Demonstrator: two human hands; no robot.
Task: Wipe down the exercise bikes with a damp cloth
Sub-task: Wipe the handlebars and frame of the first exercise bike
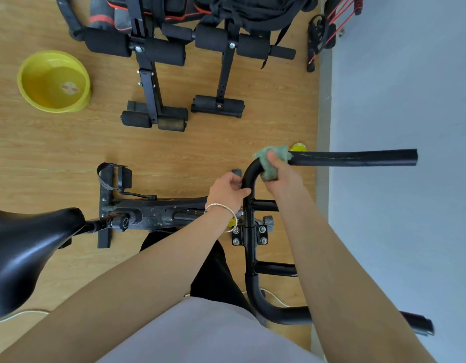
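A black exercise bike (158,213) stands below me, its saddle (25,252) at the left and its handlebar (352,158) reaching right toward the wall. My right hand (279,174) holds a green cloth (271,159) pressed around the far bend of the handlebar, where the foam grip begins. My left hand (229,191) grips the bare handlebar tube just below that bend. A bangle sits on the left wrist. The near handlebar arm (279,310) curves off under my right forearm.
A yellow basin (53,81) holding water sits on the wooden floor at the far left. Black sit-up benches (153,74) with foam rollers stand behind the bike. A red-and-black resistance band set (328,30) leans by the pale wall (410,87) at the right.
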